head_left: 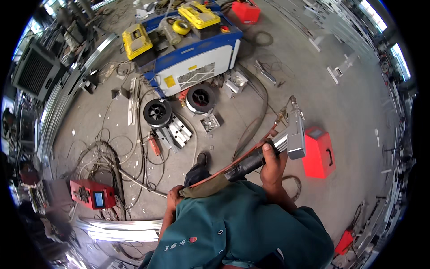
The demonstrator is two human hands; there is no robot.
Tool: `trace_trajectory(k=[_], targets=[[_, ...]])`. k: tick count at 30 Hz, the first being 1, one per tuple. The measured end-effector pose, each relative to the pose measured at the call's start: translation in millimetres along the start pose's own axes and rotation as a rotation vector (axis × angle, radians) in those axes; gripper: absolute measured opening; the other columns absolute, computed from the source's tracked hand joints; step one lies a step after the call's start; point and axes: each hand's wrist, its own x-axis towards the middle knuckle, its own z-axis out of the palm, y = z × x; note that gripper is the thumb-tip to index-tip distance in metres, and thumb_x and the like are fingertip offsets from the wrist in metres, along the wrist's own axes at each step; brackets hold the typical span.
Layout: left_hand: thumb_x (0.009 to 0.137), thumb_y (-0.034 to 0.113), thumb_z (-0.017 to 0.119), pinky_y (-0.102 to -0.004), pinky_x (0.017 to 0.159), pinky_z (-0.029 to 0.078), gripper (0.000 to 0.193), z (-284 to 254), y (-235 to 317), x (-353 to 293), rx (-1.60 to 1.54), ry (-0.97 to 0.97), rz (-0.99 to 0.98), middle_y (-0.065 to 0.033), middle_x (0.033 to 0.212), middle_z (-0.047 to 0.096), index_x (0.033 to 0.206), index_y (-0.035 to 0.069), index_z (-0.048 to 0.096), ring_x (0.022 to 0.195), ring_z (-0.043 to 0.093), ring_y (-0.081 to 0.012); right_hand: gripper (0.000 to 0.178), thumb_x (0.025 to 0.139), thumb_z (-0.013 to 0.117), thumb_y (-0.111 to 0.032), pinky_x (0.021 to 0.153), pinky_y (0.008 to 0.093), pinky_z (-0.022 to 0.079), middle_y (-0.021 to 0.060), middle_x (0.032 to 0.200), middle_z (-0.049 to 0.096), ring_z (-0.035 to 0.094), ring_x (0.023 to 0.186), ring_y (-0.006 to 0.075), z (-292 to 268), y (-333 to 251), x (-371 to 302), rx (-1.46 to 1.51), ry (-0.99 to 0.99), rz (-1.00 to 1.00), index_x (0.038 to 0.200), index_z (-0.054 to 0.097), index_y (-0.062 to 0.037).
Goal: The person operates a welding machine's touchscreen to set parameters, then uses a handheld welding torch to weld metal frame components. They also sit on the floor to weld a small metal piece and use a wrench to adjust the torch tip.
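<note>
My right hand (272, 169) is wrapped round the black grip of a handheld welding gun (296, 134), thumb on top. The gun has a silver block-shaped head, and its brass-coloured nozzle end points up and away from me. An orange-red hose (215, 175) runs along the gun and back toward my left side. My left hand (174, 197) is closed on the far end of the olive cable sleeve (205, 187), which lies across the front of my green jacket. Most of the left fingers are hidden behind the sleeve.
A blue and white machine cabinet (192, 67) carries yellow-lidded toolboxes (199, 15). Red boxes stand right (319, 154) and left (96, 195). Two black wire spools (157, 113), metal offcuts (179, 132) and tangled cables (101, 157) lie on the floor. Metal profiles (125, 229) lie at left.
</note>
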Motion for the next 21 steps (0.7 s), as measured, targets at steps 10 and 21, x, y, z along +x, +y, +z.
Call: trace_trajectory(k=[10,21], targets=[[0.074,0.035,0.074,-0.0509,0.084,0.054,0.041,-7.4,82.6,211.4,0.058,-0.359,0.274,-0.0222,0.098,0.072,0.101,0.003,0.071,0.097,0.066,-0.0459,0.051,0.097,0.059,-0.020,0.081,0.0333,0.051,0.0119,0.098,0.063,0.060,0.088,0.0182,-28.8,-3.8,107.3,-0.102,0.388,-0.048,0.139,0.045,0.0065],[0.071,0.036,0.077,-0.0501,0.085,0.054,0.044,111.3,250.3,422.9,0.142,-0.356,0.141,-0.0211,0.099,0.072,0.101,0.005,0.072,0.101,0.067,-0.0441,0.051,0.096,0.059,-0.016,0.084,0.0342,0.052,0.0121,0.096,0.064,0.061,0.090,0.0185,-136.6,28.2,412.9,-0.058,0.247,-0.006,0.139,0.046,0.0069]])
